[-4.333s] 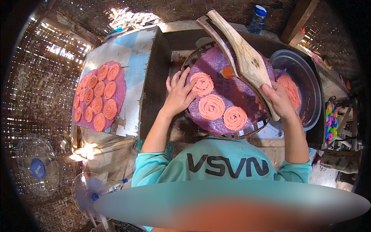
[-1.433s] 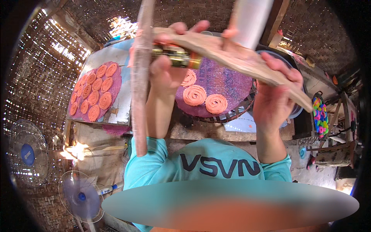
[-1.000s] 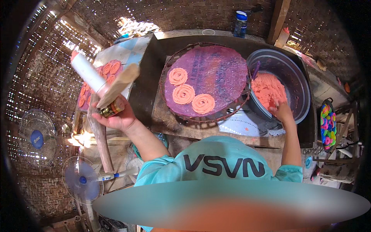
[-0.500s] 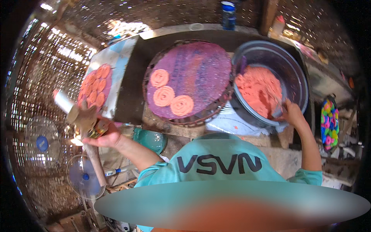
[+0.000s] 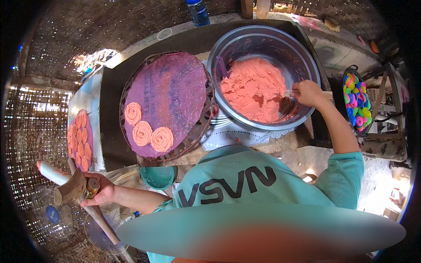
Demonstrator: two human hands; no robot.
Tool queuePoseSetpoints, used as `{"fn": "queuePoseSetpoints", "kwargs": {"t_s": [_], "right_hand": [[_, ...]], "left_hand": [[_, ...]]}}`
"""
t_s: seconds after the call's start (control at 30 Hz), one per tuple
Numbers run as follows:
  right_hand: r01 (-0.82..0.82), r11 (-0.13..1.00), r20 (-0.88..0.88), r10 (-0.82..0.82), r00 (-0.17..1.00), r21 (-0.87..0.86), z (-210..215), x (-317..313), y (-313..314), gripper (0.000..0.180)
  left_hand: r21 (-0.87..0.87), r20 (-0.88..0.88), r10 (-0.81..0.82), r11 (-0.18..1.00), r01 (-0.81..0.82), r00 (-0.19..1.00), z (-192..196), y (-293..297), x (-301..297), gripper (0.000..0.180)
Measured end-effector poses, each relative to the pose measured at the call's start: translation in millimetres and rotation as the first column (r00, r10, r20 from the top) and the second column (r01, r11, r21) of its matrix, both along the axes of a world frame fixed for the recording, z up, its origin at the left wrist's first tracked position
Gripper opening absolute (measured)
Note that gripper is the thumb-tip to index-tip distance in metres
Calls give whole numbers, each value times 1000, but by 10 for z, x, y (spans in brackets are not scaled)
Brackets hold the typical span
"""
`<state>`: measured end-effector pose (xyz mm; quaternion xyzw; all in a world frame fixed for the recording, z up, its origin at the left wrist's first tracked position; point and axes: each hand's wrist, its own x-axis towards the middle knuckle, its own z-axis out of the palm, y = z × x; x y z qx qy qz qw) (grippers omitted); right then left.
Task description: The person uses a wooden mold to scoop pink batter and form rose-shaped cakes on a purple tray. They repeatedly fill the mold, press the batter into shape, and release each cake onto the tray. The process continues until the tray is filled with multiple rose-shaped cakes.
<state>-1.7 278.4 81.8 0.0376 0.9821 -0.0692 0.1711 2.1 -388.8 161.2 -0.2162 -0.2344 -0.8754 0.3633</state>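
Note:
My left hand (image 5: 101, 189), out at the left, is closed around a wooden dough press (image 5: 72, 188) with a forked block, a long stick and a short brown cylinder by my fingers. A white tube with a pink tip juts out beyond it. My right hand (image 5: 308, 93) grips a pale-handled spatula (image 5: 288, 93) inside the big grey basin (image 5: 219, 103); its blade is partly hidden in the soft orange dough (image 5: 252, 85). On a round purple cloth-covered tray (image 5: 171, 96), left of the basin, lie three coiled orange dough rosettes (image 5: 142, 133).
Several more rosettes (image 5: 79, 136) lie on another purple sheet at the far left. A purple scraper (image 5: 222, 67) leans inside the basin. Behind are a blue-capped jar (image 5: 198, 13) and a ledge. A green bowl (image 5: 158, 177) sits below the tray; colourful rings (image 5: 356, 103) fill a dish at right.
The view has turned, so the tray and basin appear further left. My right hand has lifted the spatula handle higher over the dough. My left hand still holds the press, now lower.

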Motion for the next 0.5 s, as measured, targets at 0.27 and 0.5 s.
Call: {"fn": "queuePoseSetpoints", "kwargs": {"t_s": [0.27,0.5], "right_hand": [[-63,998,202,58,978,19,-33,60,-251,21],[-60,989,185,85,979,-135,-318,159,-455,20]], "left_hand": [[-23,20,-49,999,50,999,91,-10,-14,76],[-9,96,61,998,-61,994,72,170,-190,75]]}}
